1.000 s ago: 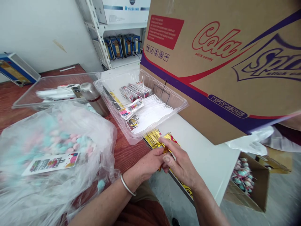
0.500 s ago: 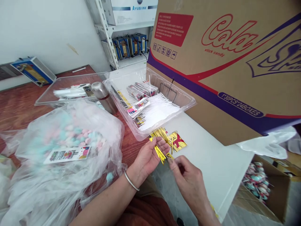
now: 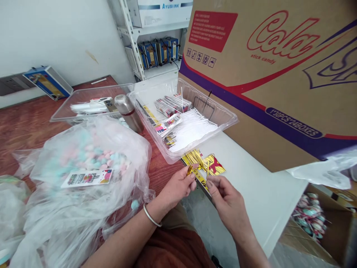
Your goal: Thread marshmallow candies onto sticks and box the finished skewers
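A white worktop (image 3: 251,178) meets a red-brown worktop (image 3: 16,115), and a big cardboard carton (image 3: 251,100) lettered "Cola stick candy" stands on the white one. A translucent plastic bag (image 3: 131,160) of pastel pink and blue balls sprawls over the red-brown side. A clear plastic tray (image 3: 170,158) lies across the two worktops, filled with white sticks (image 3: 195,128) and a row of printed packs (image 3: 174,104); a steel flask (image 3: 129,115) stands beside it.

The left hand (image 3: 178,188), with a silver bangle (image 3: 148,216) at its wrist, is over the near edge of the white worktop. Its fingers are curled, thumb against forefinger, pinching a small bunch of gold twist ties (image 3: 190,170), which shows at the top of the grip while the rest is hidden inside the hand. The right hand (image 3: 228,203) is just beside it, apart from the left. Its thumb and forefinger are drawn close; I cannot tell whether the tips meet or hold something thin.

A printed card (image 3: 86,178) lies on the bag. More of the ties form a loose heap (image 3: 193,158) by the tray's near corner, just beyond the left fingertips. To its right is a flat gold packet (image 3: 215,165) with red print, beyond the right fingers. Smallest, a single gold strip (image 3: 208,168) stretches between the packet and the right fingertips; contact is unclear.
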`<state>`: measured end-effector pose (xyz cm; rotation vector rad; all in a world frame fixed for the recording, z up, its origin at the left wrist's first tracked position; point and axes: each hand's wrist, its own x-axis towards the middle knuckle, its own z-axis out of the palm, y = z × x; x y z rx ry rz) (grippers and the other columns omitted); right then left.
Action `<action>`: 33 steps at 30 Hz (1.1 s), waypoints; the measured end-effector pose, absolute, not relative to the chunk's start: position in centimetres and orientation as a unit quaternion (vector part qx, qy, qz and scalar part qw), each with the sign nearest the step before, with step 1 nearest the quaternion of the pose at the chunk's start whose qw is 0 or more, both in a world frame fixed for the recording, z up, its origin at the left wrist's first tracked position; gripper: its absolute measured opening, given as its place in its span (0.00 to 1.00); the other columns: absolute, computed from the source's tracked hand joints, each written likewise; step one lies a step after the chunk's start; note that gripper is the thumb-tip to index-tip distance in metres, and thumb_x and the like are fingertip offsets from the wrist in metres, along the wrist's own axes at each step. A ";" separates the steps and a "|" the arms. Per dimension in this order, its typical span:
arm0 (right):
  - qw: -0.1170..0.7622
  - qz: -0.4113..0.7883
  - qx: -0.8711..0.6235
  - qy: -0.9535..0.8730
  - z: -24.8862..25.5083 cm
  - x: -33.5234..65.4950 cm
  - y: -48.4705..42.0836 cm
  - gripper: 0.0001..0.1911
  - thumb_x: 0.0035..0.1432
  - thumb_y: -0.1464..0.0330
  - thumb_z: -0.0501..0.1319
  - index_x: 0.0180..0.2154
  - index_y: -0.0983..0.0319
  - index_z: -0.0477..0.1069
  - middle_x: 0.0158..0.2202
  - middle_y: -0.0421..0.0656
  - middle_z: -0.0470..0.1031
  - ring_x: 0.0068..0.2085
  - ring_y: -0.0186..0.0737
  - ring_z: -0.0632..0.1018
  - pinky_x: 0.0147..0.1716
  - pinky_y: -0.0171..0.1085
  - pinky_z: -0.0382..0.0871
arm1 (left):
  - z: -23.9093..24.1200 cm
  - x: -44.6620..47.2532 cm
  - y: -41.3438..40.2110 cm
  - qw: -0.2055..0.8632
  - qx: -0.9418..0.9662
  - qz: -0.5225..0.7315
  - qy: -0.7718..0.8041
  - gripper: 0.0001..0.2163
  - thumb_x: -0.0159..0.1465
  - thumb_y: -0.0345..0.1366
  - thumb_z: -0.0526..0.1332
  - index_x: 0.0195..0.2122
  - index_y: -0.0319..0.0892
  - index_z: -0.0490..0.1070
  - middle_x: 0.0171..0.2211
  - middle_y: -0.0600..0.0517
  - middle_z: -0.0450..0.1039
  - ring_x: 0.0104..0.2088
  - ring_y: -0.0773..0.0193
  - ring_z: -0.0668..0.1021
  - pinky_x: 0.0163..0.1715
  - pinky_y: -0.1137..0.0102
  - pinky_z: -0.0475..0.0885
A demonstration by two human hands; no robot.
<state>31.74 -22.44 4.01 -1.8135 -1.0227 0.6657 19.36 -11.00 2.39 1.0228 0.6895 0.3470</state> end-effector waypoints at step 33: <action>0.185 -0.038 -0.716 -0.673 2.4 27.9 -18.9 0.13 0.63 0.80 0.55 0.29 0.61 0.69 0.27 0.43 0.73 0.32 0.45 0.73 0.38 0.42 0.59 | 4.3 15.0 -12.1 0.314 0.865 0.070 0.385 0.11 0.70 0.30 0.47 0.31 0.43 0.65 0.29 0.49 0.74 0.29 0.61 0.74 0.29 0.67 0.59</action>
